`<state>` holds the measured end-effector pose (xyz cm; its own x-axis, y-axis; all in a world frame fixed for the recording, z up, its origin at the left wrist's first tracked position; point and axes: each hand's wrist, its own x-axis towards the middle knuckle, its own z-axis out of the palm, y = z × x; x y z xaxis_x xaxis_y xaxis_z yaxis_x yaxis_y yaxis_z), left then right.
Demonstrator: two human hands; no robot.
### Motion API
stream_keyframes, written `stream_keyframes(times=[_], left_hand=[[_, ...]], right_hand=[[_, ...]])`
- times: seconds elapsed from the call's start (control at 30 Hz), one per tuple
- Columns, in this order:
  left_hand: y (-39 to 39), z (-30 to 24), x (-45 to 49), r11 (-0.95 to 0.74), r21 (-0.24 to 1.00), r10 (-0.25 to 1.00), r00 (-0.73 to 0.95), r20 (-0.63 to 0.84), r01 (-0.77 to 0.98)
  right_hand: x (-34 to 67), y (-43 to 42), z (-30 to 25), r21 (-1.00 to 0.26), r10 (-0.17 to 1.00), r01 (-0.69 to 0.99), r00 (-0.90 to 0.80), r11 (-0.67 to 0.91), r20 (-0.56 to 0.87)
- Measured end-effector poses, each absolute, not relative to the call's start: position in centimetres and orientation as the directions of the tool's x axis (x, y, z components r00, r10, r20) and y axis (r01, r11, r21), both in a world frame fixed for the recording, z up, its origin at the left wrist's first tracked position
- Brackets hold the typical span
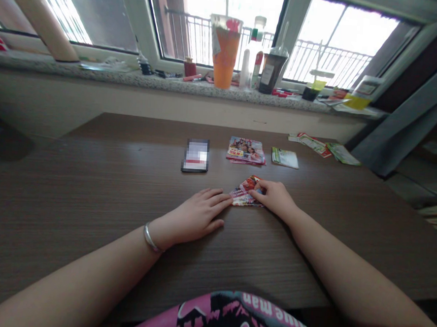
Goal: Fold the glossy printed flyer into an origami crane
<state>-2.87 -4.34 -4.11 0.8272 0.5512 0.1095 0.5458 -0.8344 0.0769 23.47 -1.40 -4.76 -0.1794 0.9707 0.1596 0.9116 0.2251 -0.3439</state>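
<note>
A small folded colourful leaflet [243, 193] lies on the dark wooden table [90, 195] in front of me. My left hand [195, 216] lies flat on the table with fingers stretched out, fingertips touching the leaflet's left edge. My right hand [274, 196] rests on the leaflet's right side, fingers curled and pressing down on it. A silver bangle [150, 238] circles my left wrist.
A phone [196, 155] lies further back, beside a stack of colourful leaflets [246, 150] and a green-white leaflet [285, 157]. More leaflets [312, 142] sit at the far right. Cups and bottles, among them an orange cup [225, 53], line the windowsill [135, 78].
</note>
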Motion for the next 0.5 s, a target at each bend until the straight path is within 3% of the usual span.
stream_keyframes(times=[0.3,0.5], left_hand=[[-4.21,-3.97,-2.96,-0.834,0.141,0.549,0.830,0.101,0.534],[-4.24,-3.95,-2.99,-0.825,0.188,0.553,0.829,0.078,0.533]], right_hand=[[23.58,-1.24,-4.68,-0.290,0.977,0.937,-0.153,0.192,0.150],[24.26,-0.91,-4.91,-0.319,0.980,0.929,-0.152,0.186,0.129]])
